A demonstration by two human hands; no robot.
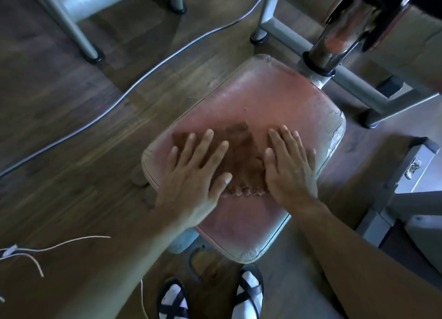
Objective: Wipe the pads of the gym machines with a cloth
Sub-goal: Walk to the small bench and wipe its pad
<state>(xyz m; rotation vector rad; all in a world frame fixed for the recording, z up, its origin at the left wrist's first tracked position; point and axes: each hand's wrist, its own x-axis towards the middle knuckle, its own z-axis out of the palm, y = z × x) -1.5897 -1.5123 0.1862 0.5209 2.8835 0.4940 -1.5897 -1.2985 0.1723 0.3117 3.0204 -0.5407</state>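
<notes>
Pressing flat, fingers straight, left hand (195, 168) and right hand (289, 165) half-hide brown cloth (241, 160) (pink pad (263, 98)).

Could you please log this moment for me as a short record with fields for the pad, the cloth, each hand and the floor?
pad: worn pink seat pad, cracked at its edges
cloth: brown cloth, spread flat on the pad
left hand: left hand pressing flat on the cloth, fingers straight
right hand: right hand pressing flat on the cloth's other side
floor: wooden floor, grey cable lying across it
</notes>
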